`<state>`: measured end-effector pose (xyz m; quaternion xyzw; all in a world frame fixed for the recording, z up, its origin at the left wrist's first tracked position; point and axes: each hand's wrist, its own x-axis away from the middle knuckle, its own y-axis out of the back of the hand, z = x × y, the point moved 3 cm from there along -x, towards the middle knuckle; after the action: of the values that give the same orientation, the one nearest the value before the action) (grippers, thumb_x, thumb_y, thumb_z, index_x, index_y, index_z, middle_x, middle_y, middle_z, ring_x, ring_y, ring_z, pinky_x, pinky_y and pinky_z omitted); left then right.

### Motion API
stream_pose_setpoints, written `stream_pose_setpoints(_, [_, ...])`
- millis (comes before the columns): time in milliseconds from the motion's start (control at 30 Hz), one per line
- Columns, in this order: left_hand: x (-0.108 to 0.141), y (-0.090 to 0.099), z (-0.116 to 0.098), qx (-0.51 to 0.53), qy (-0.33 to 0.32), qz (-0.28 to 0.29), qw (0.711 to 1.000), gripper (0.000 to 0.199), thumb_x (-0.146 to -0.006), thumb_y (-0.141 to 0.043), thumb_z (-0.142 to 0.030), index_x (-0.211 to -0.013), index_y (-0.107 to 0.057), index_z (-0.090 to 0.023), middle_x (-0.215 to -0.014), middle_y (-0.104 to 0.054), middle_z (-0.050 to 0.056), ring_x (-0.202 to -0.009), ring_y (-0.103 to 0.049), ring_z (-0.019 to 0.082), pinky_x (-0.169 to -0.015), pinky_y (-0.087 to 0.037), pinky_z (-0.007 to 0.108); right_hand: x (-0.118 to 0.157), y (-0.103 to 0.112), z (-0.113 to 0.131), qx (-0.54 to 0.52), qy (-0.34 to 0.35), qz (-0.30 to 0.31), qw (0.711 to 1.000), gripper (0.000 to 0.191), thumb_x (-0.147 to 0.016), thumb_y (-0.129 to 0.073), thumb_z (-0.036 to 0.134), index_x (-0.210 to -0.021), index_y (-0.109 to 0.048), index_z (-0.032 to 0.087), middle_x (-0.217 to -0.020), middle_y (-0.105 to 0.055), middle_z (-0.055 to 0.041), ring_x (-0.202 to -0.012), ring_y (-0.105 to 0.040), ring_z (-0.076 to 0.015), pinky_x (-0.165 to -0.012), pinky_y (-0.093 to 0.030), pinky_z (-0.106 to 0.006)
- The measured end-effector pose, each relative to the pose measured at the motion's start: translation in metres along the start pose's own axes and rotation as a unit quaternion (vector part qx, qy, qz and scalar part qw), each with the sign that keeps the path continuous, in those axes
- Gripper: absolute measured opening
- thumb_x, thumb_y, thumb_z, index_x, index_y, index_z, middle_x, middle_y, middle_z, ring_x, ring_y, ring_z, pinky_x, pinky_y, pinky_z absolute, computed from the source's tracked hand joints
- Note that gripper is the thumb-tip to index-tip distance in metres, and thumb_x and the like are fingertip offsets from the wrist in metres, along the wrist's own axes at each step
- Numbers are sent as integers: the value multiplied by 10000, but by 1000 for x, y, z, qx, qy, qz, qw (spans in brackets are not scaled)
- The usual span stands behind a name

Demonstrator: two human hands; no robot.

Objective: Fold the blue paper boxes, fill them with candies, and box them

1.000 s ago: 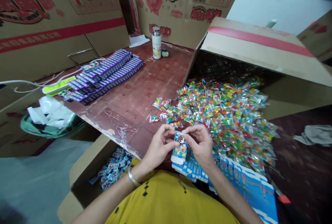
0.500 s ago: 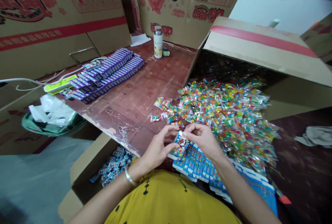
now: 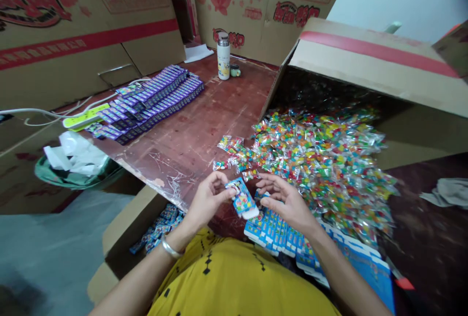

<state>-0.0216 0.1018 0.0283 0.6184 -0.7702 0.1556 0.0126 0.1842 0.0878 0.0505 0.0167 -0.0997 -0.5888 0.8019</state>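
Note:
A small blue candy box (image 3: 243,200) with a white flap at its lower end is pinched in my left hand (image 3: 209,201). Just right of it, my right hand (image 3: 287,204) has its fingers apart and holds nothing that I can see. Under and beside my right hand lie overlapping flat blue boxes (image 3: 272,230), running on to the lower right. Beyond my hands spreads a large heap of clear bags of colourful candies (image 3: 321,155). Several small blue packs (image 3: 161,228) lie in an open carton at the lower left.
Rows of purple boxes (image 3: 157,96) stand on the red table (image 3: 215,111) beside a yellow-green power strip (image 3: 86,117). A flask (image 3: 223,57) and a green cup (image 3: 235,70) are farther back. A large open carton (image 3: 369,62) stands at the right, a green-rimmed bin (image 3: 54,179) at the left.
My left hand has moved left with the blue box, which now shows its face and an open white flap. My right hand has come away from the box and its fingers have spread.

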Motion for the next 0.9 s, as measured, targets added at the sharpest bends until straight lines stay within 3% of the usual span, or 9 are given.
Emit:
stream_pose_setpoints(100, [-1,13,-3,47,24,-47,998,330,-726,-743,-257,-816,-433,-189,-786,-566,-38,-681,-574,103,-606,-502,219,-2,-8,-3,20,-9,-1,1000,453,-725,-753,269,-1140,-573,248,-1083,-640,-57,-978,-608,-205,-696,-521,-281])
stream_pose_setpoints(233, [6,16,-5,36,35,-50,997,393,-750,-715,-270,-1062,-476,-238,-937,-576,-11,-807,-604,143,-670,-546,280,-4,-21,-14,-7,-47,3,999,208,-778,-689,294,-948,-613,201,-838,-673,-16,-760,-628,-169,-629,-507,-270])
stream_pose_setpoints(367, [15,9,-3,-97,55,131,985,453,-746,-713,-247,-1169,-555,-206,-1011,-640,37,-931,-604,189,-818,-499,305,-12,-9,-25,-49,-55,-18,997,210,-818,-642,338,-976,-623,201,-780,-659,-15,-670,-622,-169,-581,-511,-282])
stream_pose_setpoints(433, [19,8,1,-112,78,193,972,367,-768,-686,-269,-1114,-606,-174,-1025,-662,54,-946,-611,209,-845,-487,325,-21,1,-27,16,-34,-40,998,199,-858,-592,346,-1006,-625,216,-822,-672,-28,-714,-637,-187,-606,-515,-301])
stream_pose_setpoints(467, [20,10,3,-102,89,196,971,346,-781,-672,-281,-1102,-611,-167,-1033,-666,59,-951,-614,214,-847,-488,331,-26,6,-27,81,-10,-60,995,180,-874,-570,336,-1000,-634,226,-858,-677,-37,-751,-640,-195,-644,-515,-317])
stream_pose_setpoints(533, [18,15,6,-70,101,160,980,370,-790,-665,-300,-1126,-591,-165,-1047,-665,68,-950,-619,216,-825,-499,331,-38,9,-27,237,50,-84,967,155,-878,-565,292,-999,-650,246,-955,-677,-50,-861,-631,-216,-755,-498,-355])
stream_pose_setpoints(667, [14,28,8,-38,114,75,990,460,-788,-671,-343,-1202,-543,-188,-1034,-664,68,-872,-632,202,-745,-529,325,-61,-1,-33,442,100,-27,891,347,-813,-636,186,-1151,-603,256,-1135,-632,-77,-1075,-556,-264,-867,-441,-380])
stream_pose_setpoints(767, [13,35,9,-80,118,38,989,402,-825,-607,-419,-1146,-589,-176,-939,-665,49,-789,-624,194,-679,-536,315,-70,-3,-40,463,67,-14,884,356,-780,-656,170,-1125,-603,243,-1062,-637,-76,-970,-593,-247,-783,-447,-338])
stream_pose_setpoints(900, [9,39,11,-196,41,7,980,324,-852,-561,-421,-1018,-642,-155,-883,-666,43,-791,-615,193,-701,-508,287,-70,7,-38,440,50,-14,896,151,-752,-652,170,-892,-624,220,-872,-627,-27,-744,-604,-179,-661,-433,-277])
